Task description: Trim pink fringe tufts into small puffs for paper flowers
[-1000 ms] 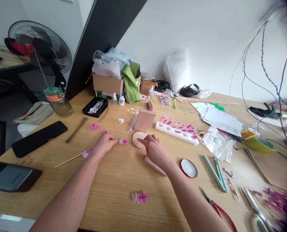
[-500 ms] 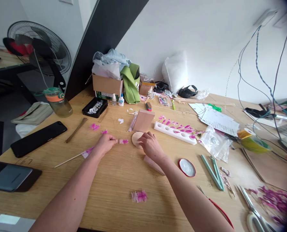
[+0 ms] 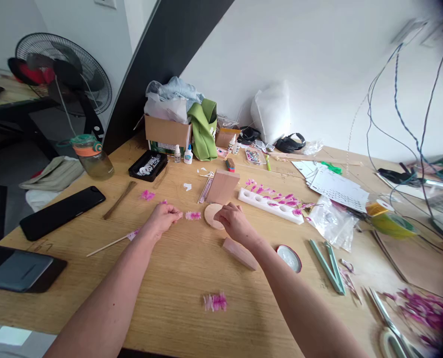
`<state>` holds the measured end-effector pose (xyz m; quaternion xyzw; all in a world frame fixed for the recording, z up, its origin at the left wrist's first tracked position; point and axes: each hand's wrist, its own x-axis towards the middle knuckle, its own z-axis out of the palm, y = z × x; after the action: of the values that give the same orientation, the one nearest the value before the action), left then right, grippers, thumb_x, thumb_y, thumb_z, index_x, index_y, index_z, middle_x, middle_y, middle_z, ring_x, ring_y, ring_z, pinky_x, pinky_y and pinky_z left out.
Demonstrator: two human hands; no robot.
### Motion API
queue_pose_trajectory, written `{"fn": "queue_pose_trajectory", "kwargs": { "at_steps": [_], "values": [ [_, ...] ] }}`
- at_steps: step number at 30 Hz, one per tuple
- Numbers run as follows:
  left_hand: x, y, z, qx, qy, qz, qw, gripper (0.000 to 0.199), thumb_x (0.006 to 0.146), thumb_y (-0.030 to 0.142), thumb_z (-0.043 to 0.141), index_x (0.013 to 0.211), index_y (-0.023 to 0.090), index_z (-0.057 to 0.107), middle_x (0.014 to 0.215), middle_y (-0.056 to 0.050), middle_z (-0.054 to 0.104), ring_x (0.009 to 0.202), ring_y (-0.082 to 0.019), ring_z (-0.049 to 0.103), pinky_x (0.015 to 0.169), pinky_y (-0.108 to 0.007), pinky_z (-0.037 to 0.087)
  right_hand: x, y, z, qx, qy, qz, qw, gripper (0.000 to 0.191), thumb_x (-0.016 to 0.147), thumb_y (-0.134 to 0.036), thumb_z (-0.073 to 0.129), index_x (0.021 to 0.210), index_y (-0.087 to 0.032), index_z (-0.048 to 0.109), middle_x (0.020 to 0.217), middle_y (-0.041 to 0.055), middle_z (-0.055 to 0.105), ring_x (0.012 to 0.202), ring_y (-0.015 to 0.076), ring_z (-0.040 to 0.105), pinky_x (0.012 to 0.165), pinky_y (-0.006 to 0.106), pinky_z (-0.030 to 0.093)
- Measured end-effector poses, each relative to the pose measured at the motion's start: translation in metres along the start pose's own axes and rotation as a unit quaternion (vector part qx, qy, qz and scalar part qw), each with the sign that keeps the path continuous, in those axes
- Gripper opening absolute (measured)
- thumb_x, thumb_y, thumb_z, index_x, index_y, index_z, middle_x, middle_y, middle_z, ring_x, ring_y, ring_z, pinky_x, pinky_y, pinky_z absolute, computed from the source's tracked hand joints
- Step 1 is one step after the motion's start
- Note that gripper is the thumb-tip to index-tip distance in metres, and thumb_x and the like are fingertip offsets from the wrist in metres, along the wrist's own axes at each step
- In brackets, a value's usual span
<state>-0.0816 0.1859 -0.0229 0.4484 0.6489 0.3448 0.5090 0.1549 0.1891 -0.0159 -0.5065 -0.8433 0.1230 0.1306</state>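
Observation:
Fingers pinched together, my left hand is over the wooden table, just left of a small pink-and-white fuzzy strip. What its fingertips grip is too small to name. My right hand is closed too, at the right edge of a round wooden disc; anything between its fingers is hidden. Behind the disc a wooden block stands tilted, and a second wooden block lies below my right wrist. Another pink fuzzy strip rests near the front. A thin stick with pink fuzz lies beside my left forearm.
A white holder with pink pieces lies at the right. Beyond my right forearm are a red-rimmed lid, green tweezers and scissors. At the left lie a black phone, a bottle and a black tray.
My right hand has shifted slightly right, uncovering more of the disc and the lower block. The whole view has moved a little. Both hands remain closed.

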Motion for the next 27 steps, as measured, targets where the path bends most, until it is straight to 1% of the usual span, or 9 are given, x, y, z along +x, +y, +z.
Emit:
{"fn": "queue_pose_trajectory", "kwargs": {
  "at_steps": [4, 8, 12, 15, 18, 20, 22, 24, 27],
  "values": [
    [0.002, -0.003, 0.003, 0.014, 0.013, 0.013, 1.0, 0.017, 0.069, 0.017, 0.059, 0.054, 0.017, 0.052, 0.044, 0.008, 0.042, 0.037, -0.005, 0.026, 0.042, -0.021, 0.016, 0.0, 0.003, 0.0, 0.036, -0.01, 0.029, 0.999, 0.029, 0.086, 0.0, 0.046, 0.08, -0.017, 0.069, 0.077, 0.0027, 0.07, 0.086, 0.0166, 0.059, 0.079, 0.027, 0.038],
    [0.005, -0.009, 0.007, 0.043, 0.027, 0.025, 0.998, 0.018, 0.073, 0.017, 0.059, 0.056, 0.018, 0.054, 0.043, 0.008, 0.042, 0.037, -0.006, 0.027, 0.043, -0.022, 0.02, 0.004, 0.003, 0.007, 0.038, -0.012, 0.057, 0.998, 0.029, 0.087, -0.004, 0.045, 0.076, -0.015, 0.07, 0.073, 0.0043, 0.068, 0.075, 0.0159, 0.059, 0.07, 0.025, 0.039],
    [0.012, -0.018, 0.009, 0.084, 0.048, 0.04, 0.995, 0.017, 0.073, 0.015, 0.062, 0.056, 0.017, 0.057, 0.045, 0.005, 0.048, 0.041, -0.009, 0.037, 0.045, -0.022, 0.026, 0.006, 0.003, 0.015, 0.013, 0.001, 0.063, 0.998, 0.025, 0.088, -0.008, 0.049, 0.076, -0.015, 0.07, 0.078, 0.0058, 0.068, 0.083, 0.0184, 0.056, 0.074, 0.027, 0.038],
    [0.02, -0.024, 0.01, 0.111, 0.056, 0.049, 0.991, 0.017, 0.072, 0.015, 0.064, 0.056, 0.016, 0.06, 0.049, 0.002, 0.054, 0.047, -0.011, 0.046, 0.049, -0.022, 0.03, 0.0, -0.001, 0.013, -0.015, 0.027, 0.067, 0.997, 0.022, 0.09, -0.013, 0.05, 0.093, -0.016, 0.072, 0.095, 0.0102, 0.066, 0.094, 0.0225, 0.051, 0.081, 0.031, 0.036],
    [0.025, -0.029, 0.01, 0.13, 0.058, 0.053, 0.988, 0.017, 0.072, 0.017, 0.065, 0.056, 0.016, 0.062, 0.05, 0.001, 0.056, 0.051, -0.013, 0.049, 0.05, -0.023, 0.031, -0.01, -0.013, 0.01, -0.069, 0.054, 0.065, 0.994, 0.032, 0.092, -0.012, 0.045, 0.114, -0.016, 0.066, 0.109, 0.0151, 0.058, 0.1, 0.0265, 0.044, 0.084, 0.035, 0.034],
    [0.026, -0.032, 0.01, 0.138, 0.057, 0.055, 0.987, 0.016, 0.072, 0.019, 0.066, 0.056, 0.016, 0.062, 0.05, 0.001, 0.056, 0.052, -0.014, 0.05, 0.051, -0.023, 0.031, -0.017, -0.024, 0.01, -0.12, 0.049, 0.047, 0.99, 0.04, 0.089, -0.008, 0.043, 0.123, -0.019, 0.062, 0.107, 0.0142, 0.056, 0.098, 0.0266, 0.043, 0.082, 0.035, 0.033],
    [0.026, -0.033, 0.01, 0.141, 0.055, 0.057, 0.987, 0.016, 0.073, 0.02, 0.066, 0.057, 0.016, 0.063, 0.051, 0.001, 0.057, 0.052, -0.014, 0.051, 0.051, -0.023, 0.032, -0.02, -0.034, 0.013, -0.162, 0.029, 0.03, 0.986, 0.046, 0.087, -0.006, 0.046, 0.127, -0.023, 0.059, 0.104, 0.0127, 0.056, 0.096, 0.0265, 0.043, 0.079, 0.035, 0.032],
    [0.026, -0.033, 0.01, 0.142, 0.054, 0.06, 0.987, 0.016, 0.073, 0.021, 0.065, 0.058, 0.016, 0.063, 0.051, 0.001, 0.057, 0.052, -0.014, 0.051, 0.051, -0.023, 0.032, -0.02, -0.041, 0.018, -0.183, 0.009, 0.028, 0.983, 0.047, 0.086, -0.007, 0.048, 0.129, -0.024, 0.057, 0.103, 0.0124, 0.055, 0.096, 0.0272, 0.043, 0.078, 0.035, 0.031],
    [0.024, -0.032, 0.01, 0.14, 0.052, 0.063, 0.987, 0.017, 0.072, 0.021, 0.064, 0.056, 0.016, 0.062, 0.05, 0.001, 0.056, 0.052, -0.014, 0.051, 0.051, -0.023, 0.032, -0.018, -0.044, 0.022, -0.206, -0.003, 0.036, 0.978, 0.046, 0.087, -0.009, 0.048, 0.129, -0.022, 0.056, 0.103, 0.0133, 0.055, 0.097, 0.0283, 0.043, 0.076, 0.035, 0.03]
  ]
}}
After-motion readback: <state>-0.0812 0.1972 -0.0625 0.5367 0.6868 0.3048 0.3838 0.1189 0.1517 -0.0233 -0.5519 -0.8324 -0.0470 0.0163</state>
